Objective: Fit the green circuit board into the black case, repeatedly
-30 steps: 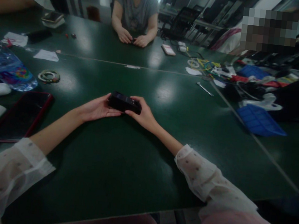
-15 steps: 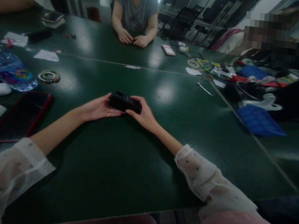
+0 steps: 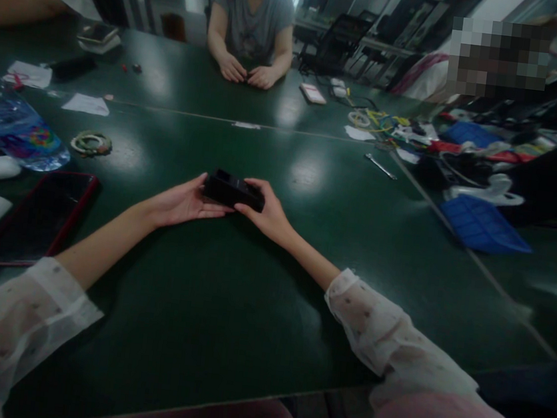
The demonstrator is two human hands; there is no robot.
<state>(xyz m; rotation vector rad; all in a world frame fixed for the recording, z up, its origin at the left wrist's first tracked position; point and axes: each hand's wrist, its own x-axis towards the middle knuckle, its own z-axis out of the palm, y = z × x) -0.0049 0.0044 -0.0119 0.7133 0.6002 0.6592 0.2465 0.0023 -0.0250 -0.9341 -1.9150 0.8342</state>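
While a clear bottle (image 3: 20, 129) lies on its side at the far left of the green table (image 3: 195, 320), beyond a dark phone (image 3: 40, 219) with a red edge, your left hand (image 3: 183, 205) supports the left end of a black box (image 3: 233, 192), fingers beneath it. Your right hand (image 3: 266, 214) grips the box's right end between thumb and fingers, near the table's middle; farther right lie a wrench (image 3: 380, 166) and a blue tray (image 3: 485, 224).

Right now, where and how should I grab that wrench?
I'd pinch the wrench mid-shank from above with your right hand, once it's free of the black device: the slim shank lies flat on the green table, uncovered.
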